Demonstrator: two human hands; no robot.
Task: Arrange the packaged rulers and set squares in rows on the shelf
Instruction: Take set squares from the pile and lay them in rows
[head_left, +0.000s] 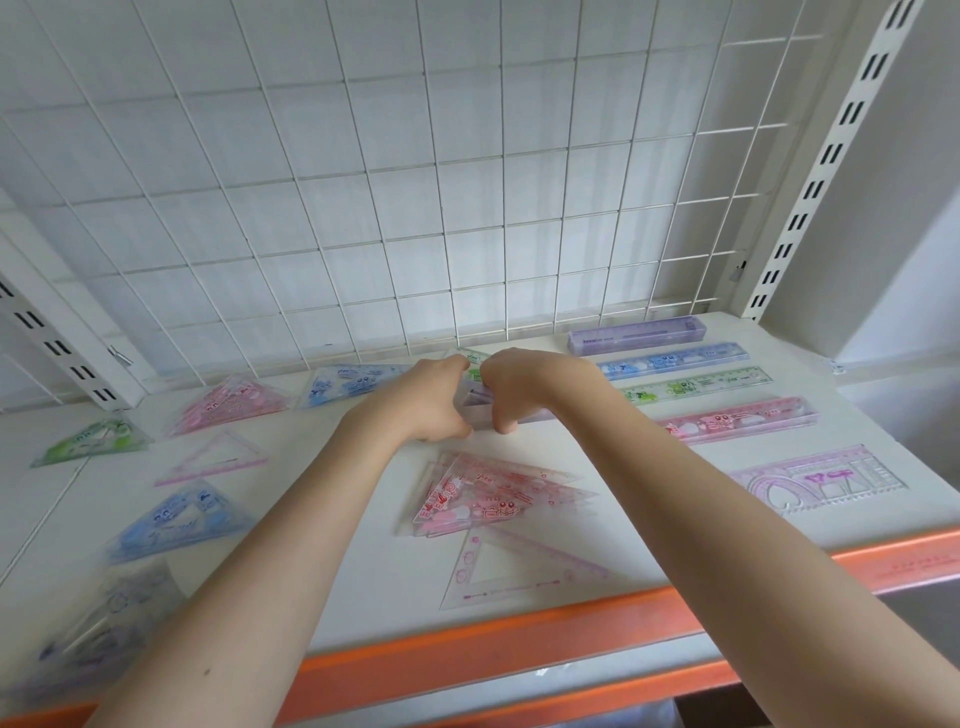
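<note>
Both my hands meet at the middle back of the white shelf (597, 545). My left hand (434, 397) and my right hand (511, 387) both grip a purple-tinted clear packaged ruler (480, 402), mostly hidden by my fingers. A green set square (475, 361) lies just behind the hands. In front of them a pile of red and pink set squares (493, 493) overlaps a clear purple set square (514, 571). To the right a row of rulers runs back: pink (737, 420), green (696, 387), blue (675, 359), then a purple ruler box (636, 335).
A purple stencil ruler (821, 478) lies at the right front. On the left are blue (179, 519), pink (228, 402), green (93, 441) and clear set squares. A wire grid (415, 208) backs the shelf, and an orange lip (519, 644) edges its front.
</note>
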